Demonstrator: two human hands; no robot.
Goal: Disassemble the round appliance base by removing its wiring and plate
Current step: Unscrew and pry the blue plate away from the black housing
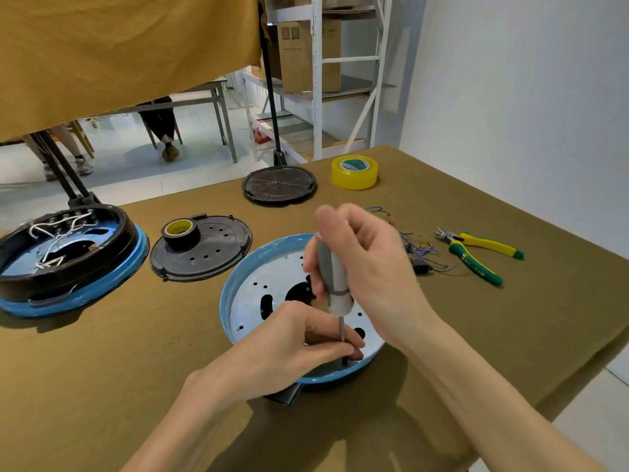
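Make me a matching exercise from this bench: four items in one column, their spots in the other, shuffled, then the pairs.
Items:
1. black tape roll
2. yellow tape roll
3. pliers
4. screwdriver

Spots:
A. gripped by the right hand
B. on the perforated black plate
C. right of the loose wires
D. far side of the table, beside a round black cover

Pairs: 1-B, 2-D, 3-C, 4-A

A single head-worn wide-angle camera looks forward and down over the worktop [442, 352], close above both forearms, which enter from 6 o'clock. Toward 12 o'clock the view reaches the far worktop edge, with floor and shelving [318, 76] behind.
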